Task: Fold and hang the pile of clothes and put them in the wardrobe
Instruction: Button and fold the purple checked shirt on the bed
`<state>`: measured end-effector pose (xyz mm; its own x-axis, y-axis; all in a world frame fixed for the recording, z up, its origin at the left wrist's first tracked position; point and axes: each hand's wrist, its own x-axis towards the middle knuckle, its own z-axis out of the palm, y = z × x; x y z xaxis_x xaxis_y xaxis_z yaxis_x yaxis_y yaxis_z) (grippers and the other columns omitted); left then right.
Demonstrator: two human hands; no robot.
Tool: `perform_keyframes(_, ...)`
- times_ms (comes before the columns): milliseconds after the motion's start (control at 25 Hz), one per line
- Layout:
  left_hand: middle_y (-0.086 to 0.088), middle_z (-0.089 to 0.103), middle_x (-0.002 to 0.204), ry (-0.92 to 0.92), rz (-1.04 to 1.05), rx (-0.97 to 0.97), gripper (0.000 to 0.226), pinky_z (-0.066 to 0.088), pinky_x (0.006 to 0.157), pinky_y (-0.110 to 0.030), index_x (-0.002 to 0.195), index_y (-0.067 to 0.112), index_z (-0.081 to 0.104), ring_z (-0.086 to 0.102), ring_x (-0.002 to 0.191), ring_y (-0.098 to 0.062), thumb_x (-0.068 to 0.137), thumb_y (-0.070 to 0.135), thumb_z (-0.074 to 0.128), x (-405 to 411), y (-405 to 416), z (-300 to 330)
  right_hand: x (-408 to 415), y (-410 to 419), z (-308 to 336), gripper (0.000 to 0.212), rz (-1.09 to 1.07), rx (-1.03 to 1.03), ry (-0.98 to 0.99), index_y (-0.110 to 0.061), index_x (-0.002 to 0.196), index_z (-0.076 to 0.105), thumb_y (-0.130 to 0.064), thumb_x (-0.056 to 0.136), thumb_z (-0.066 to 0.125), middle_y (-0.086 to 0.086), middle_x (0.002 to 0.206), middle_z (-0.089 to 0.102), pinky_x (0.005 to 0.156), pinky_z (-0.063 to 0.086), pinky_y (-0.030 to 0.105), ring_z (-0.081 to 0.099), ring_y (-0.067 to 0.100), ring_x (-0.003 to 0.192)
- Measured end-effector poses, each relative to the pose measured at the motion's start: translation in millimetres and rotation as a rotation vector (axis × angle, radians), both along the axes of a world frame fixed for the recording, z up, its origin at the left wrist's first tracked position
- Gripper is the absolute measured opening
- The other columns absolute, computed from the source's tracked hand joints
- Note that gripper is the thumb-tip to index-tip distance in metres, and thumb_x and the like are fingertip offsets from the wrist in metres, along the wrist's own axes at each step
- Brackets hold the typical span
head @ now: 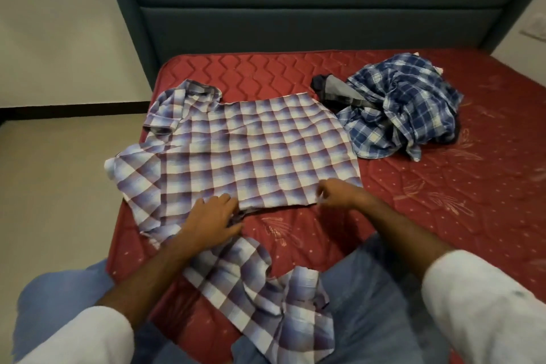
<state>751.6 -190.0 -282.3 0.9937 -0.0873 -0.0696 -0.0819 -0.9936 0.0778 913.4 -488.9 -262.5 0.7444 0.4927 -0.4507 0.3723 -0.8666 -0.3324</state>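
Note:
A purple-and-white checked shirt [242, 151] lies spread flat on the red mattress [443, 192], collar to the left, with one part trailing toward me over the near edge. My left hand [211, 220] rests flat on the shirt's near edge with its fingers spread. My right hand [339, 192] pinches the shirt's near right hem. A crumpled pile of clothes [401, 109] with a dark blue checked shirt on top lies at the back right of the mattress.
A dark grey-blue padded headboard [310, 9] stands behind the mattress. Pale floor [53, 171] lies to the left of the bed. A grey garment [334, 89] pokes out from the pile's left side. My knees in blue jeans are at the bottom.

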Motion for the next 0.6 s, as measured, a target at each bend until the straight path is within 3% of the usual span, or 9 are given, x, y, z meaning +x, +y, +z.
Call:
perform_keyframes(80, 0.003, 0.055, 0.121, 0.044, 0.018, 0.117, 0.049, 0.043, 0.097, -0.039, 0.122, 0.027, 0.048, 0.057, 0.107, -0.018, 0.092, 0.065, 0.05, 6, -21, -12, 39, -36, -19, 0.043, -0.326, 0.025, -0.143, -0.008, 0.121, 0.06, -0.024, 0.085, 0.076, 0.011, 0.12, 0.062, 0.086, 0.052, 0.036, 0.063, 0.029, 0.105)
perform_keyframes(200, 0.001, 0.053, 0.129, 0.042, 0.063, 0.212, 0.05, 0.041, 0.104, -0.041, 0.128, 0.027, 0.045, 0.056, 0.112, -0.019, 0.093, 0.062, 0.049, 10, -30, -24, 58, -70, -41, 0.035, -0.701, 0.327, -0.025, -0.001, 0.111, 0.066, -0.014, 0.081, 0.08, 0.014, 0.107, 0.066, 0.079, 0.051, 0.037, 0.063, 0.028, 0.095)
perform_keyframes(360, -0.001, 0.053, 0.132, 0.061, 0.106, 0.167, 0.049, 0.042, 0.103, -0.037, 0.133, 0.023, 0.044, 0.056, 0.114, -0.019, 0.094, 0.049, 0.06, 18, -30, -25, 60, -71, -54, 0.015, -0.776, 0.491, 0.025, -0.013, 0.083, 0.065, -0.007, 0.085, 0.078, 0.0, 0.074, 0.06, 0.066, 0.048, 0.03, 0.057, 0.018, 0.071)
perform_keyframes(440, -0.001, 0.056, 0.127, 0.061, 0.101, 0.107, 0.039, 0.043, 0.098, -0.034, 0.127, 0.022, 0.047, 0.058, 0.107, -0.018, 0.095, 0.041, 0.061, 22, -30, -23, 65, -70, -55, 0.021, -0.819, 0.52, 0.029, -0.011, 0.071, 0.064, -0.004, 0.088, 0.074, 0.002, 0.068, 0.059, 0.063, 0.046, 0.029, 0.055, 0.017, 0.064)
perform_keyframes(600, 0.003, 0.057, 0.118, 0.16, -0.049, 0.082, 0.035, 0.047, 0.087, -0.025, 0.121, 0.024, 0.052, 0.054, 0.097, -0.011, 0.092, 0.039, 0.066, 24, -26, -14, 75, -75, -60, 0.021, -0.876, 0.666, 0.063, -0.009, 0.072, 0.064, 0.001, 0.09, 0.066, 0.017, 0.08, 0.068, 0.077, 0.056, 0.052, 0.066, 0.034, 0.08)
